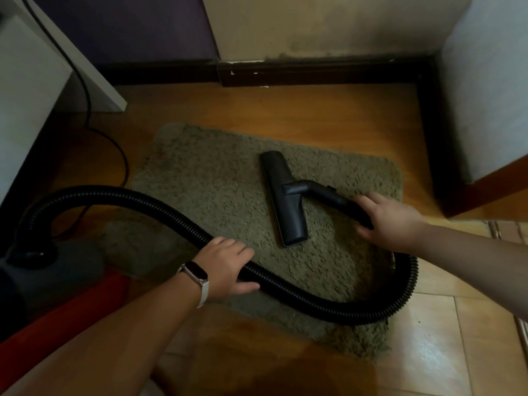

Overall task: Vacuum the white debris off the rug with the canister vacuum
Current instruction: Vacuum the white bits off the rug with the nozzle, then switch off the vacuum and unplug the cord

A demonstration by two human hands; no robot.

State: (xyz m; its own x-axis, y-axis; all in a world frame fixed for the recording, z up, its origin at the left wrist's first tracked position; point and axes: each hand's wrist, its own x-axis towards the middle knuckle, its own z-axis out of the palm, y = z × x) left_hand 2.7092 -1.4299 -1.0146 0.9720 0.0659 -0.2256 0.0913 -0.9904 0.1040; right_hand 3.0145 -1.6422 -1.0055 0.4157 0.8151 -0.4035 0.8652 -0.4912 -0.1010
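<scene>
Bare forearms; left wrist wears dark smartwatch [196,272], pale strap.

Head-worn; looks down (close) on rug [205,181]

Rug [217,190]: shaggy cloth pile, rough, matt. Hose [314,302]: ribbed black plastic, faint sheen on the ridges. Floor nozzle [281,192] and handle tube [340,200]: smooth black plastic, satin finish. Canister [57,270]: grey top matt, red side smooth; both blurred. Floor [285,110]: wood blocks, varnished, glossy. Skirting board [314,74]: dark painted wood, chipped white in spots. Watch strap [203,290]: pale, smooth. Wall [314,24]: matt plaster, stained.
</scene>
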